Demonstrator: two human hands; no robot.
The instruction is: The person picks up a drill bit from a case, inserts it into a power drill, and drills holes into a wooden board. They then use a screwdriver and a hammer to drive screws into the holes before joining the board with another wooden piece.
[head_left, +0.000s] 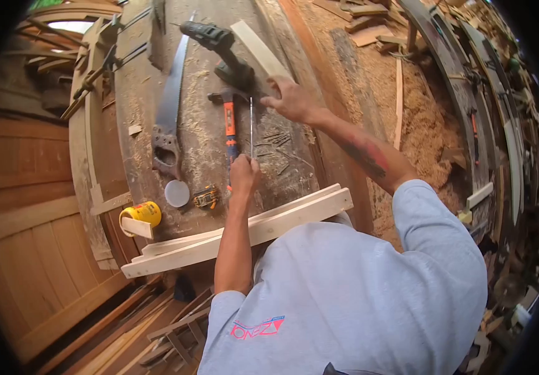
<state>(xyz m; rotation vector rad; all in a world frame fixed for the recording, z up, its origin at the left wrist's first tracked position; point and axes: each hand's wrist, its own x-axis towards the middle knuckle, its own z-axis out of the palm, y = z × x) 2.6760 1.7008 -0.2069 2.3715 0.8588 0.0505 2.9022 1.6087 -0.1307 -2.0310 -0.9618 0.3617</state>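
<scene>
My left hand (244, 174) is closed in a fist around a tool with a long, thin metal shaft (252, 128) that points away from me; its handle is hidden in the fist. Alongside lies a hammer (230, 122) with an orange and blue handle, partly covered by that hand. My right hand (291, 100) hovers at the near end of a pale wood strip (258, 49), thumb and fingers apart. Between strip and hammer stands a dark cordless drill (235, 69). Several loose nails (275, 139) lie right of the shaft.
On the sawdust-strewn workbench (204, 140) are a handsaw (170, 100), a round whitish lid (177, 194), a yellow tape measure (205, 197) and a yellow container (141, 217). Long pale boards (294, 224) cross the near edge. Wood shavings (422, 119) cover the ground at right.
</scene>
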